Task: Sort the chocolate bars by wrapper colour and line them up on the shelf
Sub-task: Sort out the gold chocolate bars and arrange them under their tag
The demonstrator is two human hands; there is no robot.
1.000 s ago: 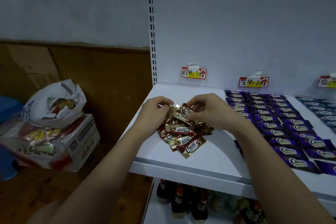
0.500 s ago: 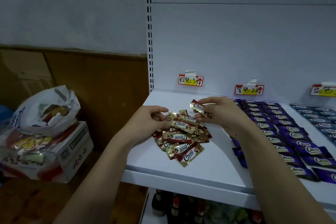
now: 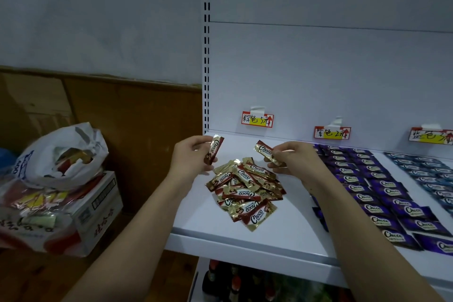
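Hands pinch one brown Choco bar each, left hand [image 3: 190,160] and right hand [image 3: 297,160], above the brown pile [image 3: 245,186] on the shelf [image 3: 282,235].

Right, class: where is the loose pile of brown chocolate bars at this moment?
In the head view, the pile of brown bars lies on the white shelf, left of the purple bars, below both hands.
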